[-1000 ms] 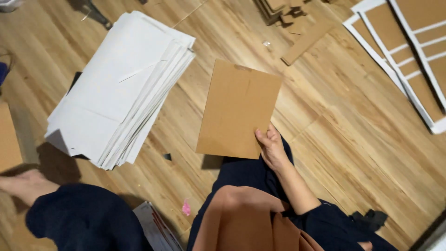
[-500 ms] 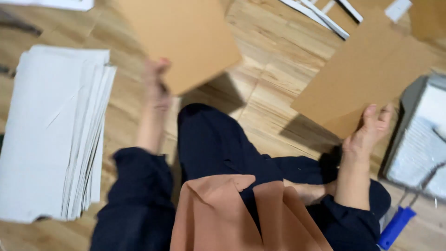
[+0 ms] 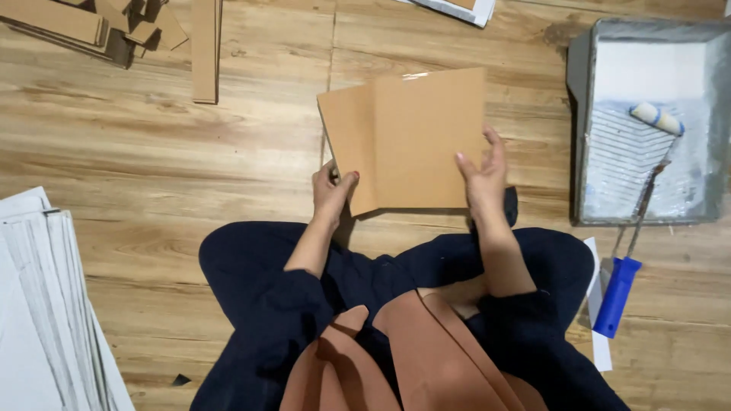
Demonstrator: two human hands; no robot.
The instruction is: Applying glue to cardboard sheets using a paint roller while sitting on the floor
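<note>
Two overlapping brown cardboard sheets (image 3: 415, 137) lie on the wooden floor (image 3: 190, 175) in front of my crossed legs. My left hand (image 3: 331, 192) grips the lower left corner of the stack, thumb on top. My right hand (image 3: 481, 176) rests flat on the lower right part of the upper sheet, fingers spread. The upper sheet covers most of the lower one, which sticks out on the left.
A grey paint tray (image 3: 582, 137) with white glue or paint holds a small roller (image 3: 656, 116) with a blue handle (image 3: 617, 295) at the right. White sheets are stacked (image 3: 46, 304) at the lower left. Cardboard strips (image 3: 204, 49) and scraps lie at the top left.
My view has swung to the right. The sheet held out to the left and the one on my right have been brought together in front of me, one over the other.
</note>
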